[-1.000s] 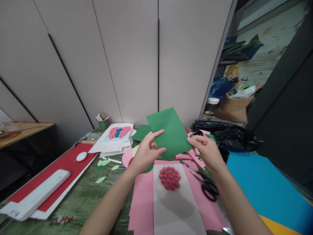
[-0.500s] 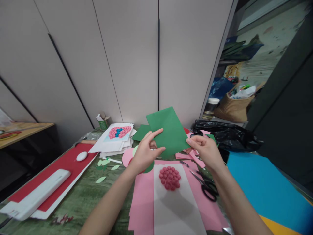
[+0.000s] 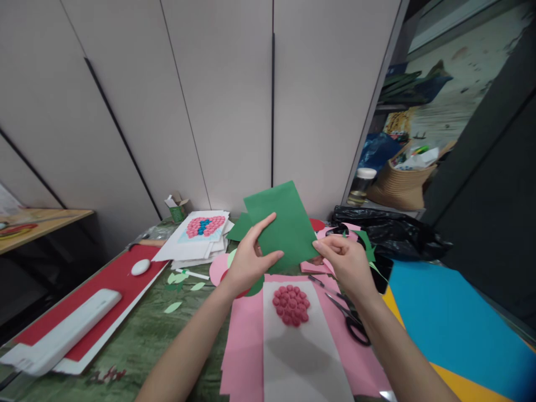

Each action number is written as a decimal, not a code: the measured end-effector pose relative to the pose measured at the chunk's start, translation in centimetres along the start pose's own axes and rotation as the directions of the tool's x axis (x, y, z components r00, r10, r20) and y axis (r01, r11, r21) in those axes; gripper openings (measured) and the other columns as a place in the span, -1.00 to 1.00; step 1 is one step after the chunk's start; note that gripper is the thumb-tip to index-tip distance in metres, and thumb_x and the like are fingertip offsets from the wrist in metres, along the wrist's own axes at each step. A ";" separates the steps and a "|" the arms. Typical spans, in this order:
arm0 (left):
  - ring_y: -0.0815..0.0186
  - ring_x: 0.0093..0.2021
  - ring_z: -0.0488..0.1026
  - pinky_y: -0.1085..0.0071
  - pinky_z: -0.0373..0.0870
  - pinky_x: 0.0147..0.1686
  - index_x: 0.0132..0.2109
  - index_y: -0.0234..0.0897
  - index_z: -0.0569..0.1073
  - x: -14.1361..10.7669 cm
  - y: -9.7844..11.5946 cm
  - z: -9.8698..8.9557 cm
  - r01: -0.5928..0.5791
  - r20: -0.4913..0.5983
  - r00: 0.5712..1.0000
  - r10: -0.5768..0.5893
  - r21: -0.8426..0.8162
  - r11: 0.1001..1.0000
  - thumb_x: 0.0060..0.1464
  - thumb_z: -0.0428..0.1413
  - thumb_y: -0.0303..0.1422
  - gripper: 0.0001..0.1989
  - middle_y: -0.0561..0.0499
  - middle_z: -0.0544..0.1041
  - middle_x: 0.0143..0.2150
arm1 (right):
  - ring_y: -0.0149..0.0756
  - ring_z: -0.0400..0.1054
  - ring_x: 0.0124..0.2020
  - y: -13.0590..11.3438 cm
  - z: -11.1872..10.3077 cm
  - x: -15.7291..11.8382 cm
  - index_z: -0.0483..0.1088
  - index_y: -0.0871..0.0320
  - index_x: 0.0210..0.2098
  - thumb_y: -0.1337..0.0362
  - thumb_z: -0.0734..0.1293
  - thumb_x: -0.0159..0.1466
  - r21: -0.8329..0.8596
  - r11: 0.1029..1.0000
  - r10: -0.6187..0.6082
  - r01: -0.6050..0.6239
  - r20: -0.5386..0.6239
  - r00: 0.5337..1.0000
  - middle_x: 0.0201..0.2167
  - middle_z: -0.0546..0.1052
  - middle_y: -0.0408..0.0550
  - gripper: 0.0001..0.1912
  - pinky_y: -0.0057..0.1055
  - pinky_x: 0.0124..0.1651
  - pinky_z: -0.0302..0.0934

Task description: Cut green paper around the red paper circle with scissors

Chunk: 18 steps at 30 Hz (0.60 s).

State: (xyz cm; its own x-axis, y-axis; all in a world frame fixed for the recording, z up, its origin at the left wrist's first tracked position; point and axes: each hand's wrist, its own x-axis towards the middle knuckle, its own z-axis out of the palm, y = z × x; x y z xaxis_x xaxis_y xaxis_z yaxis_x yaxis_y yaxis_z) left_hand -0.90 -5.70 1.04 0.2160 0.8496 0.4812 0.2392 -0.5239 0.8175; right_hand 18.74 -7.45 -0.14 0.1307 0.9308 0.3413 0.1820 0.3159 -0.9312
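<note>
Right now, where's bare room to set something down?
Green cloth between the red sheet and left forearm, below the leaf cutouts; also the white paper, below the pink cluster. Crowded: around the right hand and green paper, with scissors, pink scraps and black plastic.

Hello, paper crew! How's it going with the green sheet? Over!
Left hand on green sheet. Right hand pinching its edge. Sheet held up. Scissors lie below, not blocking.

held sheet [image 3: 290, 223]: plain green | ball cluster [image 3: 290, 305]: deep pink | long paper [image 3: 305, 382]: white | tablecloth [image 3: 184, 335]: mottled green
</note>
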 end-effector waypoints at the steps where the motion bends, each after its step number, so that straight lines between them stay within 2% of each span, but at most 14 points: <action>1: 0.24 -0.09 0.36 0.35 0.34 -0.15 0.16 -0.07 0.19 0.0 0.0 0.0 -0.026 -0.026 0.999 0.025 -0.026 0.999 -0.12 0.17 -0.42 -0.34 -0.02 0.21 0.19 | -0.29 0.38 -0.61 -0.1 0.2 -0.1 0.39 0.17 -0.54 0.15 0.33 0.09 -0.013 1.000 0.009 -0.009 -0.001 1.000 -0.67 0.47 -0.11 -0.78 -0.42 -0.52 0.24; 4: 0.19 0.15 0.17 0.30 0.19 0.07 0.15 -0.14 0.20 0.0 -0.1 0.0 -0.081 -0.107 0.992 0.071 -0.095 0.992 -0.09 0.16 -0.41 -0.38 -0.02 0.22 0.20 | -0.27 0.38 -0.59 -0.5 0.5 -0.4 0.37 0.17 -0.56 0.13 0.34 0.08 -0.002 0.997 0.071 -0.071 0.065 0.995 -0.69 0.47 -0.11 -0.76 -0.42 -0.53 0.22; 6: 0.20 0.18 0.15 0.29 0.17 0.10 0.15 -0.15 0.20 0.0 -0.2 0.0 -0.074 -0.143 0.988 0.057 -0.118 0.990 -0.06 0.14 -0.38 -0.41 -0.03 0.22 0.20 | -0.24 0.42 -0.54 -0.8 0.4 -0.4 0.38 0.16 -0.53 0.11 0.32 0.11 0.026 0.995 0.092 -0.098 0.170 0.981 -0.65 0.49 -0.10 -0.76 -0.39 -0.44 0.25; 8: 0.19 0.16 0.18 0.28 0.20 0.08 0.16 -0.16 0.18 0.0 -0.2 -0.1 -0.057 -0.181 0.983 0.033 -0.131 0.990 -0.03 0.12 -0.37 -0.42 -0.05 0.22 0.20 | -0.22 0.45 -0.46 -1.0 0.0 -0.3 0.41 0.16 -0.42 0.08 0.25 0.17 0.032 0.997 0.065 -0.076 0.244 0.968 -0.57 0.53 -0.07 -0.73 -0.35 -0.32 0.26; 10: 0.18 0.15 0.21 0.27 0.24 0.05 0.16 -0.15 0.17 0.1 -0.1 -0.3 -0.053 -0.233 0.972 0.019 -0.140 0.989 -0.01 0.11 -0.35 -0.43 -0.07 0.22 0.20 | -0.22 0.45 -0.39 -1.3 -0.8 -0.1 0.43 0.17 -0.29 0.04 0.13 0.24 0.030 0.999 0.010 -0.018 0.228 0.974 -0.50 0.55 -0.04 -0.63 -0.33 -0.22 0.24; 13: 0.17 0.15 0.20 0.27 0.26 0.04 0.15 -0.14 0.18 0.3 0.4 -1.5 -0.111 -0.367 0.928 0.062 -0.113 0.987 -0.02 0.12 -0.35 -0.44 -0.05 0.21 0.20 | -0.20 0.44 -0.34 -1.5 -3.1 0.4 0.44 0.20 -0.26 0.02 0.07 0.27 0.027 0.999 -0.045 0.043 0.087 0.995 -0.48 0.55 0.02 -0.54 -0.33 -0.20 0.23; 14: 0.18 0.17 0.18 0.28 0.22 0.07 0.14 -0.15 0.20 0.4 0.7 -2.2 -0.162 -0.429 0.896 0.111 -0.084 0.983 -0.04 0.13 -0.36 -0.44 -0.04 0.20 0.21 | -0.19 0.44 -0.33 -1.5 -4.0 0.5 0.45 0.20 -0.28 0.03 0.12 0.25 -0.011 0.998 -0.057 0.057 0.037 0.998 -0.46 0.55 0.03 -0.58 -0.34 -0.21 0.22; 15: 0.19 0.19 0.15 0.30 0.17 0.11 0.13 -0.16 0.21 0.4 1.0 -3.2 -0.225 -0.502 0.846 0.179 -0.031 0.974 -0.06 0.15 -0.38 -0.43 -0.02 0.20 0.21 | -0.19 0.44 -0.31 -1.5 -5.1 0.7 0.44 0.19 -0.26 0.06 0.18 0.23 -0.077 0.995 -0.057 0.056 -0.007 0.998 -0.43 0.55 0.04 -0.64 -0.35 -0.20 0.21; 16: 0.21 0.20 0.13 0.31 0.13 0.14 0.12 -0.19 0.22 0.4 1.3 -4.4 -0.290 -0.576 0.776 0.257 0.035 0.956 -0.10 0.17 -0.40 -0.41 -0.02 0.20 0.21 | -0.18 0.43 -0.30 -1.4 -6.2 0.9 0.44 0.18 -0.23 0.07 0.21 0.20 -0.149 0.988 -0.047 0.041 -0.038 0.998 -0.44 0.55 0.03 -0.66 -0.36 -0.21 0.20; 18: 0.24 0.22 0.08 0.32 0.03 0.19 0.11 -0.28 0.22 0.2 1.8 -7.2 -0.407 -0.693 0.590 0.415 0.188 0.894 -0.18 0.21 -0.41 -0.35 -0.02 0.20 0.21 | -0.16 0.43 -0.30 -1.0 -8.2 1.4 0.43 0.17 -0.21 0.07 0.22 0.19 -0.304 0.953 -0.032 0.007 -0.077 0.997 -0.42 0.55 0.04 -0.67 -0.36 -0.24 0.19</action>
State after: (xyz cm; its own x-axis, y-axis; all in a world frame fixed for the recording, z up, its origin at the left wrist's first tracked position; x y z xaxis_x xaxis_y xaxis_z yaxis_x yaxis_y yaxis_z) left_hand -7.28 -6.00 4.87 -0.4289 0.3268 0.8422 0.3040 -0.8257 0.4752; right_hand 26.77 -8.00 2.27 0.1991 0.9035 0.3794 0.4706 0.2515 -0.8458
